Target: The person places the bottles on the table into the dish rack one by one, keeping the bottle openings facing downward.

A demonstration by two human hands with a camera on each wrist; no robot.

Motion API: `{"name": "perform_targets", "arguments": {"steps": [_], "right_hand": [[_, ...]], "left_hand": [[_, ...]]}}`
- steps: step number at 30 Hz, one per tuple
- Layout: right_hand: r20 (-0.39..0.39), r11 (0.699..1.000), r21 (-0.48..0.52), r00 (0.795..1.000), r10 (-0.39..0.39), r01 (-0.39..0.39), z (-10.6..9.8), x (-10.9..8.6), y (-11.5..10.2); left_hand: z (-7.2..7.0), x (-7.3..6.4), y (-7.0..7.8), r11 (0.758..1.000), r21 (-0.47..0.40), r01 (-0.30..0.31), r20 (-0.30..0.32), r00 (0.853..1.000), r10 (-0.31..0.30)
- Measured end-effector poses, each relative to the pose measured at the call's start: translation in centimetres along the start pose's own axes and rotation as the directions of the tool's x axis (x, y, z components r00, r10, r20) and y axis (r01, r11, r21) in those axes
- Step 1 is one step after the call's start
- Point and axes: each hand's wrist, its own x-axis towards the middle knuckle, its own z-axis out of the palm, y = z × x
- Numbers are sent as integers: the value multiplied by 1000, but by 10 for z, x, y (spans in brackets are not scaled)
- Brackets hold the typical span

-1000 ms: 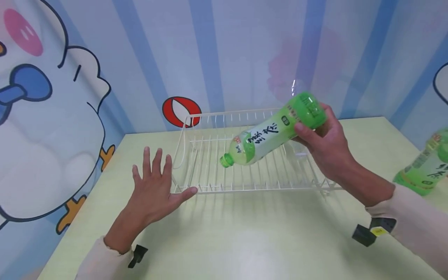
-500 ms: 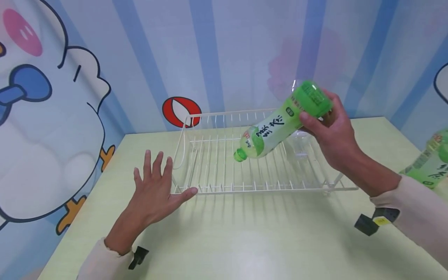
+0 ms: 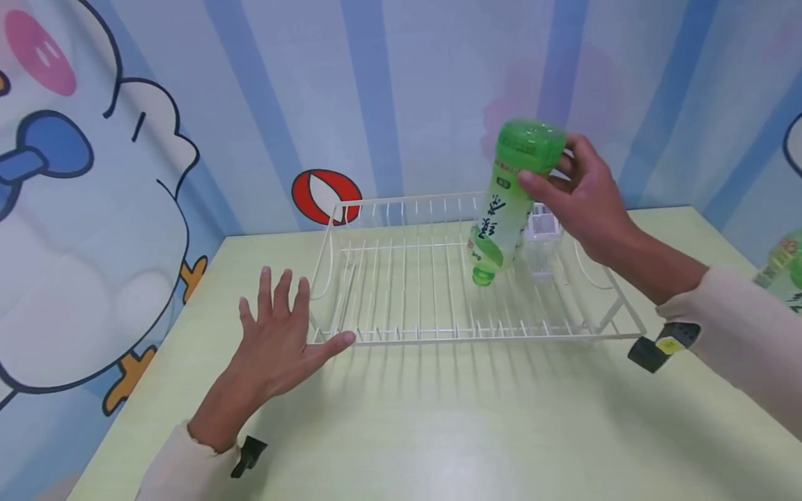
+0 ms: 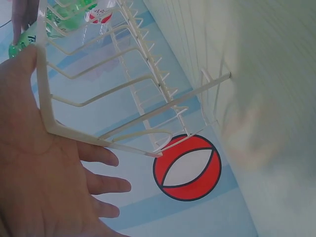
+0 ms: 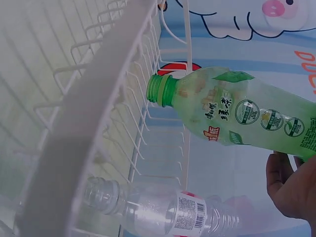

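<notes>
My right hand (image 3: 589, 195) grips a green tea bottle (image 3: 498, 209) near its base, thumb on the front side. The bottle hangs nearly upside down, slightly tilted, its green cap (image 5: 161, 90) pointing down into the white wire dish rack (image 3: 407, 339). Fingers spread, my left hand (image 3: 276, 348) lies at the rack's front left corner, its thumb along the front rim. In the right wrist view, a clear bottle (image 5: 153, 210) with a white label is neck-down in the rack beside the green one. The head view hides most of it.
A clear plastic holder (image 3: 541, 240) sits at the rack's right side. Another green tea bottle (image 3: 786, 271) stands on the table (image 3: 438, 417) at the far right. A patterned wall (image 3: 432, 97) rises behind the rack.
My right hand has raised the tea bottle's base and turned it from slanted to nearly vertical, cap down, with the cap moving rightward. The left hand has stayed in place.
</notes>
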Motion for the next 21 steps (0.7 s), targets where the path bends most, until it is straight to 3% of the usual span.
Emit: {"name": "perform_targets", "arguments": {"steps": [8,21], "right_hand": [[44,974,-217,997,69,-57,0,23,13],[107,951,-298,987,121,-84,2,36,29]], "left_hand": [[1,1,2,1000,-10,13,13,1000,-13],[2,3,2,1000,-7,23,23,999,-23]]}}
